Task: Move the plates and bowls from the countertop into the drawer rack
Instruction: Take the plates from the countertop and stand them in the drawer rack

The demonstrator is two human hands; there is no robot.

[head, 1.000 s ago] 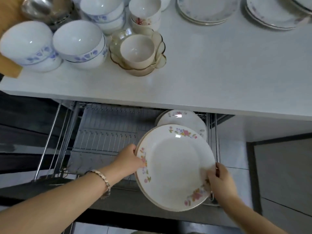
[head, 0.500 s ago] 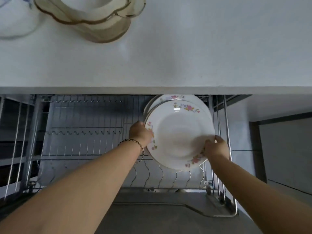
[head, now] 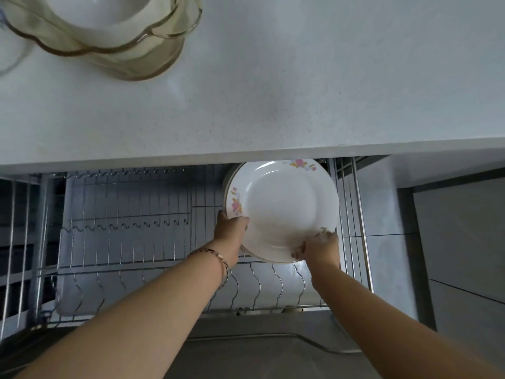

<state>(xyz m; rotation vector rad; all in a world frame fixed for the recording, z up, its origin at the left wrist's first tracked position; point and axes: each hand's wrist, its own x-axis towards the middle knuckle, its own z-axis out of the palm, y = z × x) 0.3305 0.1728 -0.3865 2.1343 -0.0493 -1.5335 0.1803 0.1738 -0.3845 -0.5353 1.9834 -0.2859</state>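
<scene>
The white round plate with pink flowers on its rim (head: pixel 284 209) has moved farther back since a moment ago. It is now up near the edge of the pale grey countertop (head: pixel 300 91). It stands in the back right part of the silver wire drawer rack (head: pixel 131 228), very close in front of another white plate (head: pixel 227 187). I think this plate is almost put away.

The left hand (head: pixel 232 231) grips the plate's lower left rim. The right hand (head: pixel 321 247) pinches its lower right rim.

The plate stands on its edge. Its face points to the front of the drawer and a little up. It is round, so no side is longer. Its flat face runs left to right across the rack.

An amber glass bowl with a wavy rim (head: pixel 153 58) waits on the countertop.
</scene>
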